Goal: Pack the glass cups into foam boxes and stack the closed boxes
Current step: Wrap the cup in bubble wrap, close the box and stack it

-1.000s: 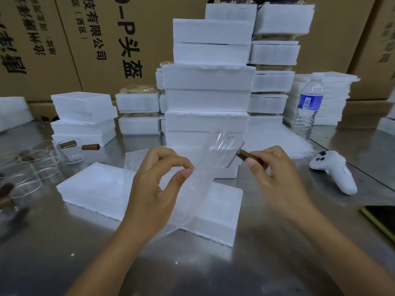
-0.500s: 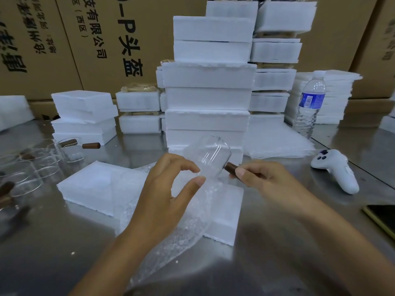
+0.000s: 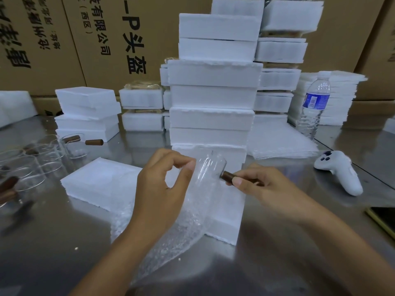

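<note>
Your right hand (image 3: 267, 189) is pinching the brown handle (image 3: 227, 176) of the clear glass cup (image 3: 213, 165), your left hand (image 3: 158, 189) pinching transparent bubble wrap (image 3: 186, 221).

Phone (image 3: 383, 218) cut off at right edge, spare cups (image 3: 12, 167) cut at left, glass cup (image 3: 214, 167) blurred behind bubble wrap (image 3: 181, 231), foam box (image 3: 96, 180) partly hidden by left hand (image 3: 158, 189).

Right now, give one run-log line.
left hand pinches clear bubble wrap; right hand holds clear glass cup by brown handle; white foam box beneath
</note>
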A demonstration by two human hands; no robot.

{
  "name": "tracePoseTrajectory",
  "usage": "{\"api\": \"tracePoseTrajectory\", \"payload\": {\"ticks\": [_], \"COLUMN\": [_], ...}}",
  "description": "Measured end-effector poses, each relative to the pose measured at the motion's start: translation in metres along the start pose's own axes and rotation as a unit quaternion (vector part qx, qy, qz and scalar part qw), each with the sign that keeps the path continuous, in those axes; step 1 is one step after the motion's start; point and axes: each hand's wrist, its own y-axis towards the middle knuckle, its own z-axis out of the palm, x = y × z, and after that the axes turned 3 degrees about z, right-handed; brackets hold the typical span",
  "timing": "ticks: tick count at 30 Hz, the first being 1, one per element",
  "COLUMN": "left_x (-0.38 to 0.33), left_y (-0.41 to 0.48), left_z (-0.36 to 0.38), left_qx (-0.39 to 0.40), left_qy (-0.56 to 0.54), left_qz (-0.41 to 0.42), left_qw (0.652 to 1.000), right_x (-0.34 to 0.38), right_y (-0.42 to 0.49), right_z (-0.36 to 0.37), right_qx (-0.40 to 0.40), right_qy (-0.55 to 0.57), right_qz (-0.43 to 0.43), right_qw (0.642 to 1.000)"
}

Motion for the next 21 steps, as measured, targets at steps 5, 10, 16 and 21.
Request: {"api": "tracePoseTrajectory", "payload": {"ticks": [5, 10, 16, 21], "left_x": [-0.002, -0.007, -0.015, -0.019], "left_y": [0.001, 0.0, -0.006, -0.01], "left_z": [-0.001, -0.002, 0.004, 0.011], "left_qx": [-0.026, -0.055, -0.016, -0.052], "left_qy": [0.039, 0.047, 0.13, 0.249], "left_qz": [0.072, 0.144, 0.275, 0.381], "left_qw": [0.996, 0.987, 0.952, 0.889], "right_x": [0.0, -0.001, 0.006, 0.014], "right_y": [0.0, -0.003, -0.005, -0.007], "right_z": [0.006, 0.014, 0.02, 0.015], "right_qx": [-0.008, -0.005, 0.007, 0.084], "right_qy": [-0.034, -0.081, -0.089, 0.091], "right_qz": [-0.026, -0.062, -0.096, -0.037], "right_qw": [0.999, 0.995, 0.991, 0.992]}}
